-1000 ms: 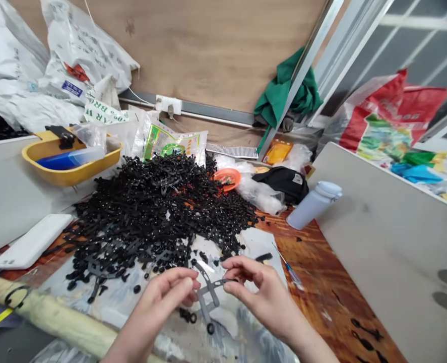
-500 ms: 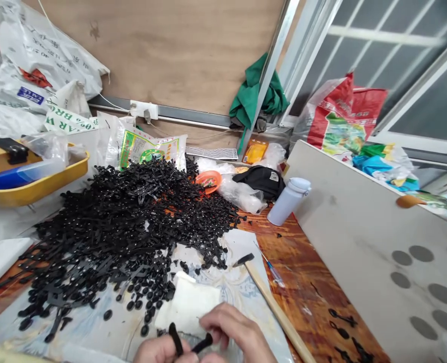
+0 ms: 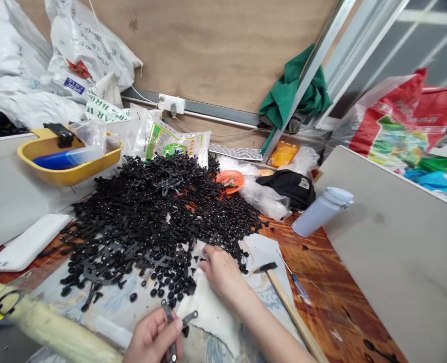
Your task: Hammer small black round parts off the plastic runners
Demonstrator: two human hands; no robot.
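A person's left hand pinched a dark strap-like piece between thumb and fingers, low in front of a heaped pile of black parts on a cluttered surface. The right hand, fingers bent, reached across a white cloth at the pile's near edge; whether its fingertips had closed on anything could not be told. A hammer lay to the right.

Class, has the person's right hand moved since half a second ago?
Yes: the right hand has moved forward, from nearer the person than the hammer's head to roughly level with it.
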